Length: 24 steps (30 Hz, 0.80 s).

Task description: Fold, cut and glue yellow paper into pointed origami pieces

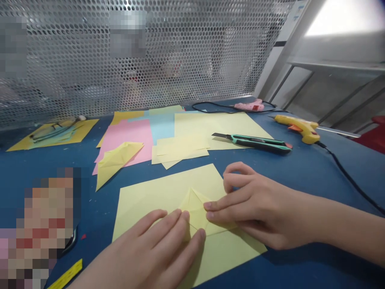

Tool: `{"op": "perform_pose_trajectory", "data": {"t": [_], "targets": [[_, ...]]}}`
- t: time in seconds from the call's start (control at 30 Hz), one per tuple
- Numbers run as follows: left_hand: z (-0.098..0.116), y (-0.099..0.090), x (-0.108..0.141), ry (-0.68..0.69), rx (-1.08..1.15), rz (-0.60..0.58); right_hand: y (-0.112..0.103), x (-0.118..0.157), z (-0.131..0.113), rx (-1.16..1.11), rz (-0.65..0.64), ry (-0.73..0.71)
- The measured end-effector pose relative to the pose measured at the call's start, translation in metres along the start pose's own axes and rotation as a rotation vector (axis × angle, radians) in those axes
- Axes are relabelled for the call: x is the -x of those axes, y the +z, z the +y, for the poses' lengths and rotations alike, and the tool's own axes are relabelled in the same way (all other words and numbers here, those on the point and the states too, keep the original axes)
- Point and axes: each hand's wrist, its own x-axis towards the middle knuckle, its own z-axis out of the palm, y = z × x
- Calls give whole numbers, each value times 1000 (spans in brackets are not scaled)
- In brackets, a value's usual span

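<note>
A small folded piece of yellow paper [195,212], with a pointed top and several creases, lies on a larger pale yellow sheet [144,196]. My left hand [162,249] presses the folded paper's left side with its fingertips, the thumb at its lower edge. From the right, my right hand [261,204] holds it down with two fingertips while another finger stays curled above. Both hands cover parts of the folded paper's sides.
A utility knife [258,143] with its blade out lies on yellow sheets. A yellow glue gun [297,126] and a pink one [251,105] rest behind it. Pink paper [129,132], another folded yellow piece [116,162] and a yellow tape strip [67,275] lie leftward. Perforated metal [186,52] stands behind.
</note>
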Motion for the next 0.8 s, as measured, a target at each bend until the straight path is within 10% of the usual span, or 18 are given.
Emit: {"op": "perform_pose_trajectory", "data": {"t": [0.27,0.63,0.8], "targets": [[-5,-2,-5,15,54,-49,7,1,-2,133,42,-153],[0,5,4,-46,79,7,6,-6,8,-273,66,6],[0,2,11,-191,182,-72,-12,3,34,226,230,140]]}}
